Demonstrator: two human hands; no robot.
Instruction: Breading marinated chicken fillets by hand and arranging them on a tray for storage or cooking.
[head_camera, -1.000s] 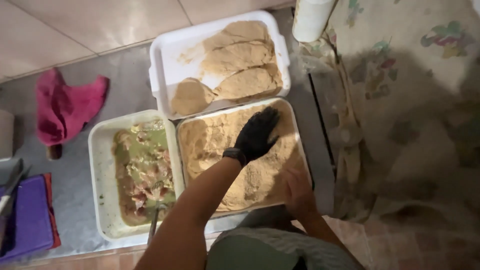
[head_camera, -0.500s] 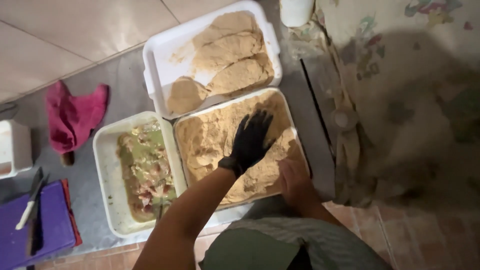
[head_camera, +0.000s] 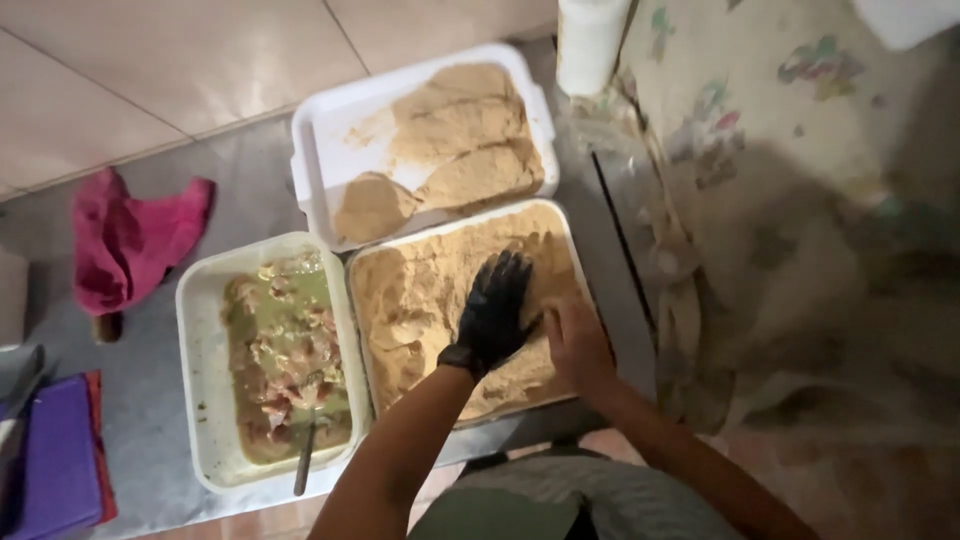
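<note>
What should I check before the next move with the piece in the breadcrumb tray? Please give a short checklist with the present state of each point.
1. Left hand in black glove, pressing flat on the crumbs: ok.
2. Right hand bare, at the crumbs beside it: ok.
3. Piece fully coated underneath: cannot tell, the hands cover it.
4. Breadcrumb tray holds enough crumbs: ok.
5. Tray of breaded pieces has free room at its left side: ok.
6. Marinade tray close by, utensil resting in it: ok.
</note>
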